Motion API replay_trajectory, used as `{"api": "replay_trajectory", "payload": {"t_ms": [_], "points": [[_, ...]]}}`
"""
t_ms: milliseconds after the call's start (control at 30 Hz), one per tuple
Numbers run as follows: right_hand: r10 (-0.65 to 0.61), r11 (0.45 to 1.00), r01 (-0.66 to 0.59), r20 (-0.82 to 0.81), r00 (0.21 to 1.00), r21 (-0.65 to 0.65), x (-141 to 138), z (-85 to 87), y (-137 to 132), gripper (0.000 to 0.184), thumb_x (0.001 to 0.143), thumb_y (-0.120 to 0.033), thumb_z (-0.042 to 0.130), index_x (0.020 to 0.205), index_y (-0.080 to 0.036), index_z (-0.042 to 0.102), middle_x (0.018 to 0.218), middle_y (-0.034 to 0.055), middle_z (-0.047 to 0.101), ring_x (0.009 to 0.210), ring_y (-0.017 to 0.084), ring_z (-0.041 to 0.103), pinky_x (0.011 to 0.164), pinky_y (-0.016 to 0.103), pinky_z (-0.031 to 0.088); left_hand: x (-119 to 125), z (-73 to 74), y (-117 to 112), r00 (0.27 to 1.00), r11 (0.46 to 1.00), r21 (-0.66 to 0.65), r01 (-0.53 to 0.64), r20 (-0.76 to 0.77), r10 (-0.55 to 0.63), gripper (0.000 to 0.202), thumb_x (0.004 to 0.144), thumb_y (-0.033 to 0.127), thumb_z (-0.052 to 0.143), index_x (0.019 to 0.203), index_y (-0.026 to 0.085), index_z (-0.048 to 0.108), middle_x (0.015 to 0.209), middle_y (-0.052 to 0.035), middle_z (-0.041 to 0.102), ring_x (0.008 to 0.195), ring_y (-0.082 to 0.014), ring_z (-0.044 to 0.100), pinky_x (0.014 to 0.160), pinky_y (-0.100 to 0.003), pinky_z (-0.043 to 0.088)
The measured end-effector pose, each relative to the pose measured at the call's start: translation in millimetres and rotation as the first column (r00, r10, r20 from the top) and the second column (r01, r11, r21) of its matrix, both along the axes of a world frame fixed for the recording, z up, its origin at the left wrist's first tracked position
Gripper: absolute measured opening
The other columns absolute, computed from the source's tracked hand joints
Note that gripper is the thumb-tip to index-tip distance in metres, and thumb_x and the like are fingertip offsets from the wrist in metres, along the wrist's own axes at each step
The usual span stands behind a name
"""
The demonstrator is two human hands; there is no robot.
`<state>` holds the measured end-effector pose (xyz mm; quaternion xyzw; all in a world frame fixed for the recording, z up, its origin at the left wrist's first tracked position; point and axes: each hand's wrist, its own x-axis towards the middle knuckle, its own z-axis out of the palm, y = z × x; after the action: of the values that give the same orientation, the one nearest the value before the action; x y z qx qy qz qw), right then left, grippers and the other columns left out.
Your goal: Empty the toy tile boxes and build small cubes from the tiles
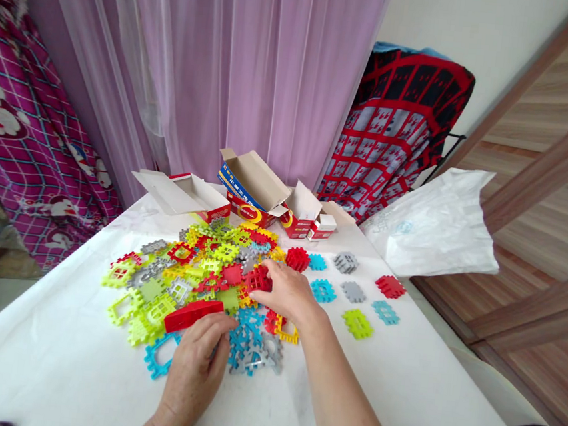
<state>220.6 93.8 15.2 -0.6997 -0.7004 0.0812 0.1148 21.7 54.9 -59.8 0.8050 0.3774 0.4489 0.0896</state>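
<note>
The left hand [196,365] is gripping a long red piece [194,315] at the pile's [198,272] six o'clock edge on the desk [49,351]; the right hand [286,293] is seemingly pinching a red tile [259,279] at three o'clock.

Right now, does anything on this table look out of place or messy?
The toy tiles lie in a jumbled heap, some overlapping. Behind them the open boxes sit tipped at angles. A few tiles on the right lie apart, spaced out. Nothing looks broken.
</note>
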Motion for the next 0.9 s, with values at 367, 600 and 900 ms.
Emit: {"api": "replay_trajectory", "payload": {"t_ms": [367, 600, 900], "points": [[-0.084, 0.995, 0.088, 0.076, 0.994, -0.048, -11.9, -3.2, 1.1, 0.034, 0.085, -0.044, 0.056, 0.110, -0.021, 0.058, 0.105, 0.0094, 0.063, 0.098, 0.024, 0.062, 0.082, 0.033, 0.045, -0.1, -1.2, -0.2, 1.000, 1.000, -0.001, -0.006, 0.000, 0.006, 0.019, 0.088, 0.016, 0.050, 0.098, 0.024, 0.064, 0.096, -0.0045, 0.072, 0.090, -0.0174, 0.068, 0.077, -0.030, 0.056], [0.223, 0.974, -0.225, -0.052, 0.973, -0.030, 16.1, -4.1, 1.2, 0.062, 0.069, -0.013, 0.063, 0.129, -0.024, 0.052, 0.133, 0.0060, 0.052, 0.122, 0.021, 0.049, 0.100, 0.033, 0.038, -0.4, -0.5, -1.2, 1.000, 0.999, -0.035, 0.001, 0.005, -0.001, 0.020, 0.089, 0.018, 0.049, 0.098, 0.023, 0.065, 0.095, -0.0061, 0.073, 0.090, -0.0186, 0.068, 0.077, -0.031, 0.056], [0.228, 0.974, -0.228, -0.044, 0.973, 0.002, 14.6, -14.9, 3.9, 0.055, 0.072, -0.021, 0.065, 0.126, -0.023, 0.054, 0.126, 0.0071, 0.052, 0.114, 0.021, 0.052, 0.096, 0.033, 0.042, -0.5, 1.3, -0.1, 1.000, 1.000, 0.018, 0.003, -0.003, -0.003, 0.018, 0.088, 0.016, 0.051, 0.098, 0.024, 0.064, 0.093, -0.0038, 0.072, 0.087, -0.0165, 0.068, 0.075, -0.028, 0.055]]}}
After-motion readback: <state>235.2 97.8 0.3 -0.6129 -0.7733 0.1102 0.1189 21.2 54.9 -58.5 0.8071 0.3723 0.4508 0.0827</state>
